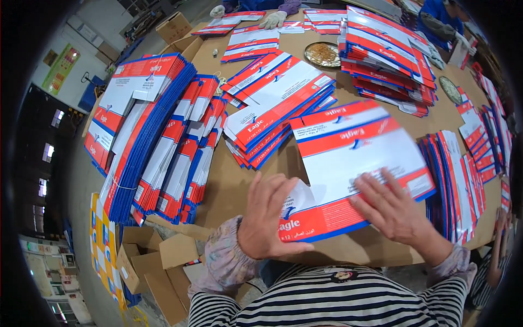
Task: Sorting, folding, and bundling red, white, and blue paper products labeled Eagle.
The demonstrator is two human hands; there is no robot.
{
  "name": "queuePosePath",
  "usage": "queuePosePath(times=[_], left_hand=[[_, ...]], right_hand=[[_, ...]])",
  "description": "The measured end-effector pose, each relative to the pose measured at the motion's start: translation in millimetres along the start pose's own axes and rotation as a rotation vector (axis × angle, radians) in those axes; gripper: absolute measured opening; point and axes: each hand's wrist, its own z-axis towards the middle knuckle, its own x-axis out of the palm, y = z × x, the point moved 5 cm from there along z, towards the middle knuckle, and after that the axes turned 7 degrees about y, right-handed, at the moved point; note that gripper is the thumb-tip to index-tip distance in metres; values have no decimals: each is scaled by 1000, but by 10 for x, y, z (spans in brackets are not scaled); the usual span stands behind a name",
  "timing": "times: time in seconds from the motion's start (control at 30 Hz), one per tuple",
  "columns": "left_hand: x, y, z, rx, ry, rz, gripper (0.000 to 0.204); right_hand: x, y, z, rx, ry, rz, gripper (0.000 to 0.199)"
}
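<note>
A flat printed carton (pixel 348 163) in white, red and blue lies at a slant in front of me, its far right edge blurred. At its left end, my left hand (pixel 267 218) is open beside a white flap, thumb stretched along the near edge and fingers pointing up. Flat on the carton's near right part rests my right hand (pixel 389 210), open with the fingers a little apart. Just beyond the carton's left side is a stack of similar flat cartons (pixel 278 103). What lies under the carton is mostly hidden.
Tall carton stacks (pixel 139 125) lean at the left; another pile (pixel 381 60) stands far right and upright bundles (pixel 449 180) at the right. A round tray (pixel 322 54) sits on the brown table (pixel 218 196). Open boxes (pixel 158 261) are below left. Gloved hands (pixel 273 20) work at the far side.
</note>
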Motion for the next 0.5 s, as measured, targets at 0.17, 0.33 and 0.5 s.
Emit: queuePosePath(times=[0.17,0.33,0.5], left_hand=[[91,553,-616,-227,-830,-637,85],[547,454,-724,-456,-440,-385,58],[907,194,-528,-294,-244,-214,57]], right_hand=[[-464,-454,472,-65,-223,-137,42],[-144,-1210,1489,-79,-359,-250,54],[963,-1534,2481,-55,-101,-58,66]])
